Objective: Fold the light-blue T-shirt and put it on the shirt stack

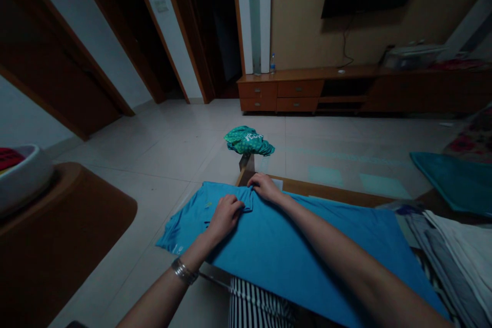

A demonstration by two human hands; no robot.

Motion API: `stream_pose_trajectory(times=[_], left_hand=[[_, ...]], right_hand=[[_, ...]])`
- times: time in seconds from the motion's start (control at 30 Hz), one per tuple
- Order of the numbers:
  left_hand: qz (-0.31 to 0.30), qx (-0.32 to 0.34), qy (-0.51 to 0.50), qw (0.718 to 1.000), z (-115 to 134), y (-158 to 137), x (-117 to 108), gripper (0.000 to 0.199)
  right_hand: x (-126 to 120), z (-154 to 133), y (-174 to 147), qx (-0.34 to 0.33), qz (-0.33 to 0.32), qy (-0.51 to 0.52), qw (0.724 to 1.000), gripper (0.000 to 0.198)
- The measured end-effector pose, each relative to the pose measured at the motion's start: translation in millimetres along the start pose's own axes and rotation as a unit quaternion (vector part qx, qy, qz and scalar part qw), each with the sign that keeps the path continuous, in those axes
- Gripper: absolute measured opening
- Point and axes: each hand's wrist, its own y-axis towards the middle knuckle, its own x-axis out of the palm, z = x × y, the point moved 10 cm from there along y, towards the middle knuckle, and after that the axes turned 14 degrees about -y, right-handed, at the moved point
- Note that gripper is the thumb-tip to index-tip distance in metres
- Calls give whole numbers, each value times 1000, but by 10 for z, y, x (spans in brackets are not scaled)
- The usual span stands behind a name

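A blue T-shirt (307,246) lies spread over the low table, its far-left end hanging past the edge. My left hand (226,212) rests on the shirt near a sleeve, its fingers bent and pinching the cloth. Just beyond it, my right hand (264,187) pinches the fabric at the sleeve's far edge. Between the two hands the sleeve lies folded over the shirt body. Small light print shows on the hanging part at the left. The fingertips of both hands are partly hidden in the cloth.
A green patterned garment (249,141) sits bunched at the table's far corner. Folded grey and white clothes (449,261) are stacked at the right, with a teal cloth (453,179) behind. A white basin (23,177) stands on a brown surface (96,205) at the left.
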Motion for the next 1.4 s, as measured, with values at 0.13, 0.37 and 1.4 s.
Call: stream_pose_trajectory(times=[0.13,0.37,1.4], left_hand=[[-27,42,-22,999,166,-66,8,24],[103,-60,-7,993,-457,-90,-397,42],[49,-7,123,991,163,-147,-90,32]], right_hand=[[11,78,-10,9,3,9,1000,33],[-289,-73,-131,46,10,-41,998,49],[-1027,-506,-2382,152,-4,-152,977,27]])
